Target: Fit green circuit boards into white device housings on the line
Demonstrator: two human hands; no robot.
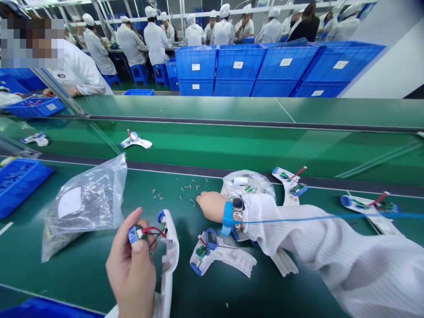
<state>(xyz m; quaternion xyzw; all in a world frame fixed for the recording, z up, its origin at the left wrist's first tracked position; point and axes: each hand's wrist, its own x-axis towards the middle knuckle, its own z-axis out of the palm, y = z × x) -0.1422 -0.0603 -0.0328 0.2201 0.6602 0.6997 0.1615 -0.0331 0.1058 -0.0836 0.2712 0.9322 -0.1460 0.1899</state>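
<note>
My left hand (130, 269) is closed on a small circuit board with red and black wires (141, 233), pinched between thumb and fingers. The wires run into a white plastic shell half (169, 260) standing on edge beside that hand. My right hand (211, 205) reaches forward across the green mat to several small screws (185, 191); its fingertips press together at the screws. A blue wrist strap (228, 216) with a blue cord sits on that wrist. Another white shell half with a blue part (220, 255) lies under the right forearm.
A clear plastic bag (84, 203) lies at the left, a smaller bag of parts (247, 184) behind my right wrist. More shell halves (371, 210) rest at the right and on the conveyor belt (135, 140). Blue bins (18, 179) stand left; workers in white sit beyond blue crates (238, 68).
</note>
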